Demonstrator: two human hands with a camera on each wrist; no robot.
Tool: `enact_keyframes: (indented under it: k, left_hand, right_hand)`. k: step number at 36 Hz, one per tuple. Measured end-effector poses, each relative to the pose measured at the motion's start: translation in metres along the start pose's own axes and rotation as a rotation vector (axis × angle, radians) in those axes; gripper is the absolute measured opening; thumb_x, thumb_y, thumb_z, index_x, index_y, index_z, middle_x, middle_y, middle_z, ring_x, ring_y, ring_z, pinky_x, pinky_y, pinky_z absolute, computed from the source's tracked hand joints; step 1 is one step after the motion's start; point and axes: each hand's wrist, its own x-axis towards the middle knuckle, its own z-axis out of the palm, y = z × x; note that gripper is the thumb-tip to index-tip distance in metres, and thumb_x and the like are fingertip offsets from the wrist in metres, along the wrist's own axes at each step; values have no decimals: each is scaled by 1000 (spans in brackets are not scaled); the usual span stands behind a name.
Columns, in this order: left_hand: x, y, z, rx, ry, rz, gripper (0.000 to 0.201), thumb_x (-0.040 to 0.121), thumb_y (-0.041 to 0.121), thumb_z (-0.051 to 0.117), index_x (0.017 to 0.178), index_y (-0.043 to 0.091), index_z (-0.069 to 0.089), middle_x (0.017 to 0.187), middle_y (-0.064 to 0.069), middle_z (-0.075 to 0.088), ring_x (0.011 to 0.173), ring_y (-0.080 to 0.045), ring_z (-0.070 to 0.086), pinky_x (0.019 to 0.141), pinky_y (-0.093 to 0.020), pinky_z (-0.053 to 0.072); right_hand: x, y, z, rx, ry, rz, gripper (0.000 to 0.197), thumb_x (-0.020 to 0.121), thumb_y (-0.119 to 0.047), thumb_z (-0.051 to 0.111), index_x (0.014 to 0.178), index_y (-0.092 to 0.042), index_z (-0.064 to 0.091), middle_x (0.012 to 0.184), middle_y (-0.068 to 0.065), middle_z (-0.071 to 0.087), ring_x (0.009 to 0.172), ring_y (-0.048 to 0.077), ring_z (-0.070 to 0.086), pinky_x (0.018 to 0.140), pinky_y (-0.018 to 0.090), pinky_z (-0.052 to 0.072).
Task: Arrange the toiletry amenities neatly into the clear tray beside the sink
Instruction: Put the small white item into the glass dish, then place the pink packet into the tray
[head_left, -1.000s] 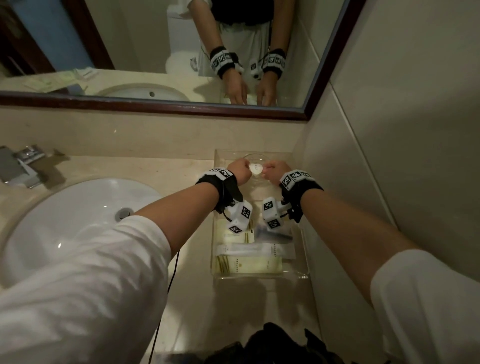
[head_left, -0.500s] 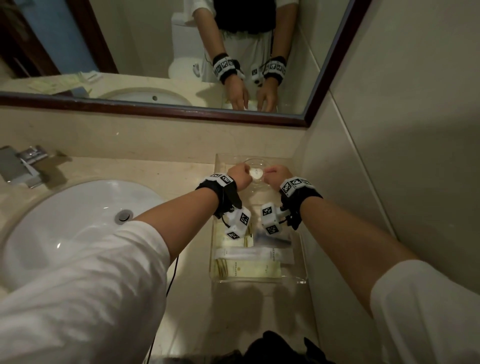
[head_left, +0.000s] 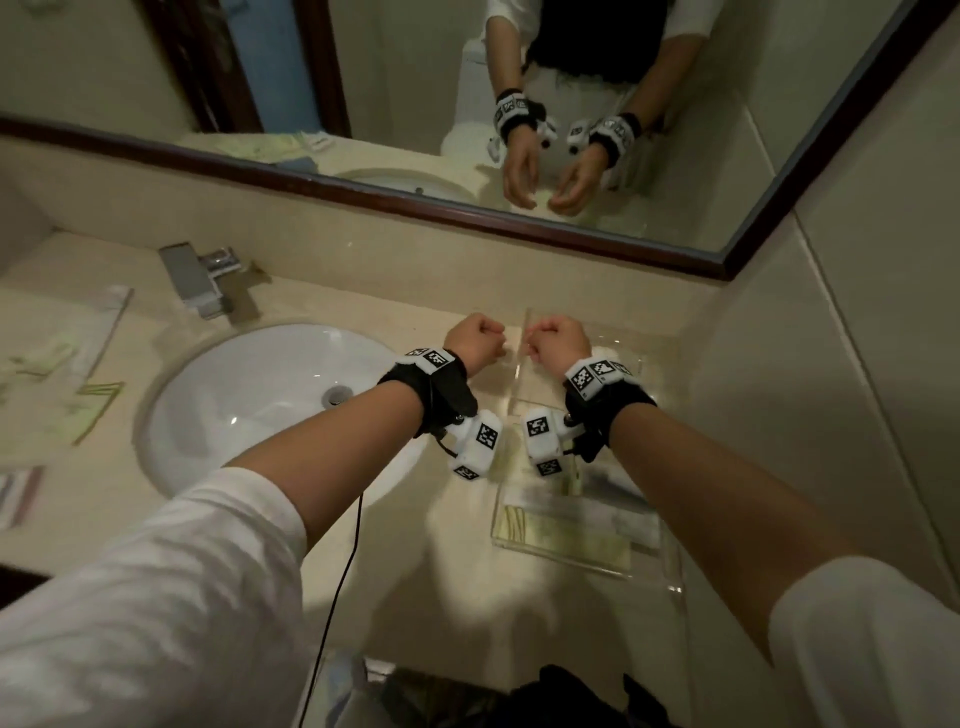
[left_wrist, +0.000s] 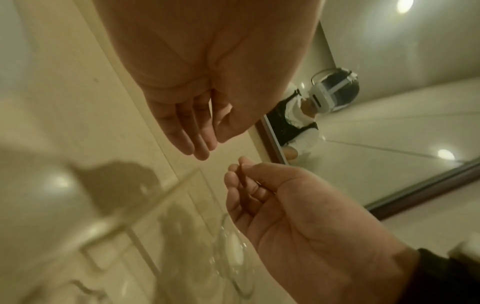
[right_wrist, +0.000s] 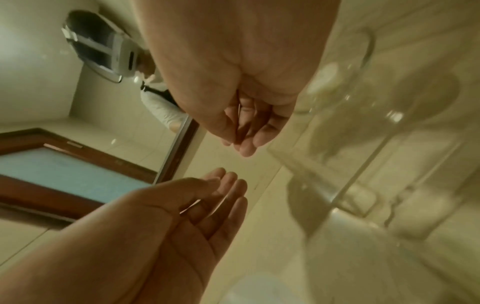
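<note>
The clear tray (head_left: 563, 560) stands on the counter against the right wall. Pale green and white sachets (head_left: 561, 525) lie flat in its near half. At its far end sits a small glass dish (left_wrist: 235, 265) holding a white soap (right_wrist: 324, 79); my right wrist hides the dish in the head view. My left hand (head_left: 475, 340) and right hand (head_left: 558, 340) hover side by side above the tray's far left corner. On both hands the fingers (left_wrist: 197, 142) (right_wrist: 245, 139) hang loosely curled and hold nothing.
The white sink basin (head_left: 270, 395) and chrome faucet (head_left: 200, 278) lie to the left. More sachets and papers (head_left: 57, 374) sit on the far left counter. A framed mirror (head_left: 363, 187) runs along the back, and a dark bag (head_left: 571, 696) sits at the front edge.
Both hands were at the soap dish in the tray's far end. They have let go and moved up and left, now empty. The head view has swung left.
</note>
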Motion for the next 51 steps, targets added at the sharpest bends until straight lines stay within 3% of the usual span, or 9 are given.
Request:
enact_keyframes:
  k: [5, 11, 22, 28, 31, 35, 44, 48, 51]
  left_hand:
    - [-24, -24, -76, -61, 99, -52, 25, 90, -3, 49, 76, 18, 50, 77, -1, 56, 61, -11, 55, 50, -13, 46]
    - [-60, -65, -177, -85, 231, -129, 24, 90, -4, 46, 78, 16, 52, 76, -3, 58, 62, -13, 55, 58, -21, 44]
    - [-123, -147, -340, -103, 480, -259, 23, 90, 1, 47, 77, 19, 53, 82, -4, 60, 65, -12, 56, 62, -23, 44]
    - [-156, -186, -410, -66, 631, -389, 14, 91, 6, 47, 100, 11, 55, 87, -10, 58, 81, -26, 57, 83, -39, 52]
    - [-165, -218, -444, -7, 666, -476, 11, 83, 16, 54, 93, 15, 56, 101, -16, 64, 91, -33, 61, 88, -43, 52]
    - [-186, -233, -471, 54, 739, -599, 38, 78, 29, 63, 108, 7, 63, 125, -16, 59, 109, -35, 58, 96, -39, 48]
    - [-213, -270, -500, 33, 747, -714, 50, 79, 36, 69, 121, 15, 53, 131, -12, 48, 112, -32, 53, 100, -41, 45]
    - [-213, -280, -500, 43, 734, -710, 53, 80, 42, 68, 122, 15, 50, 130, -12, 47, 110, -31, 53, 97, -40, 46]
    - [-212, -284, -500, 91, 723, -703, 56, 81, 45, 67, 123, 13, 48, 130, -12, 44, 108, -31, 53, 93, -38, 47]
  right_hand:
    - [-16, -17, 71, 9, -133, -13, 24, 86, -1, 53, 71, -18, 58, 70, 1, 63, 56, 14, 59, 52, 23, 43]
    - [-51, -36, 160, -25, -285, -24, 27, 87, 3, 50, 70, -16, 58, 68, 1, 62, 49, 9, 57, 43, 13, 44]
    - [-119, -66, 309, -139, -589, -25, 27, 89, 2, 47, 68, -13, 57, 69, 5, 59, 48, 12, 56, 44, 18, 41]
    - [-148, -74, 376, -305, -685, -88, 24, 90, -4, 47, 73, -18, 59, 84, 3, 64, 65, 15, 61, 61, 27, 48]
    - [-160, -78, 406, -405, -742, -107, 11, 89, -12, 53, 84, -15, 62, 97, 10, 68, 78, 21, 65, 77, 38, 55]
    - [-173, -82, 443, -536, -786, -188, 7, 89, -14, 54, 83, -14, 58, 102, 19, 70, 80, 24, 63, 76, 36, 52]
    - [-180, -89, 522, -743, -894, -329, 47, 87, -23, 61, 47, -20, 36, 45, -2, 39, 55, 21, 42, 62, 25, 33]
    - [-180, -90, 544, -839, -830, -375, 36, 87, -34, 62, 63, -22, 39, 64, -3, 39, 55, 11, 37, 51, 25, 31]
    - [-176, -85, 556, -852, -814, -354, 40, 85, -42, 64, 111, -12, 55, 105, 5, 59, 95, 22, 57, 84, 34, 49]
